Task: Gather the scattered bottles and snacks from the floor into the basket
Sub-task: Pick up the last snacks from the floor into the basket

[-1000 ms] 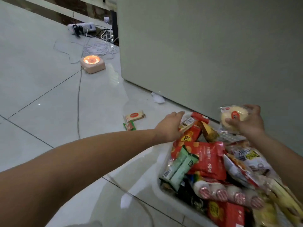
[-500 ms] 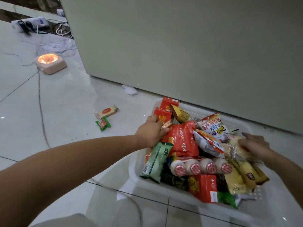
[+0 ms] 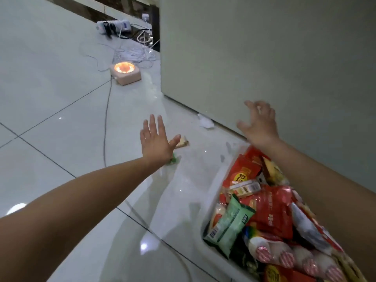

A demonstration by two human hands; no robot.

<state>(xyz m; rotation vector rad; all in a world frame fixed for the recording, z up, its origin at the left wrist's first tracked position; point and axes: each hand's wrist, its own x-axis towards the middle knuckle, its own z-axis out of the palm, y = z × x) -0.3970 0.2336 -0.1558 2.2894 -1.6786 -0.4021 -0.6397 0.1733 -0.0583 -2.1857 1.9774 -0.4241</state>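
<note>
Two small snacks are left on the floor (image 3: 61, 82): a tan packet (image 3: 182, 142) and a green packet (image 3: 173, 161), just beside each other and near the far corner of the basket (image 3: 215, 190), but outside it. Both are partly covered by the left hand (image 3: 155, 141), which is held over them with fingers straight and spread and nothing gripped; whether they are touched cannot be told. The right hand (image 3: 260, 127) is raised over the basket's far end, fingers apart and loosely bent, empty.

The step in hand is judged to be the pick-up of these two packets. It is best done with the palm lowered flat and both packets drawn together and pinched in one grasp, since thin wrappers are likely to slide on glossy tile.

The basket is heaped with red bags (image 3: 270, 212), a mint pouch (image 3: 230, 222) and wrapped sausages (image 3: 284, 259). New items are best laid in a low spot so nothing is tipped over the rim. No bottles can be made out.
</note>
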